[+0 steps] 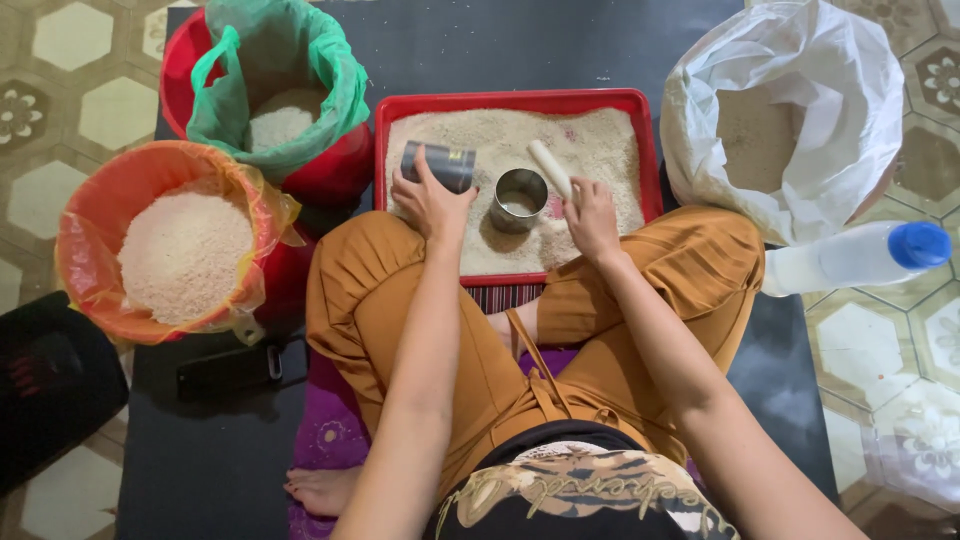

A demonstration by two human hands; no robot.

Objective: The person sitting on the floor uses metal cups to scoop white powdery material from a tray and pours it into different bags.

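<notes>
A red tray (515,102) full of white rice rests across my lap. My left hand (430,198) grips a dark cylindrical can (440,165), lying tilted on the rice at the tray's left side. My right hand (590,215) holds a pale stick-like handle (549,168) that points up and to the left. Between the two hands a small shiny metal cup (519,199) stands upright in the rice, with a little rice inside it.
An orange-lined bucket of rice (170,245) stands at the left, with a red bucket behind it lined by a green bag (280,85). A large white sack (790,110) sits at the right, a blue-capped plastic bottle (860,255) lying beside it. A black object (50,380) is at far left.
</notes>
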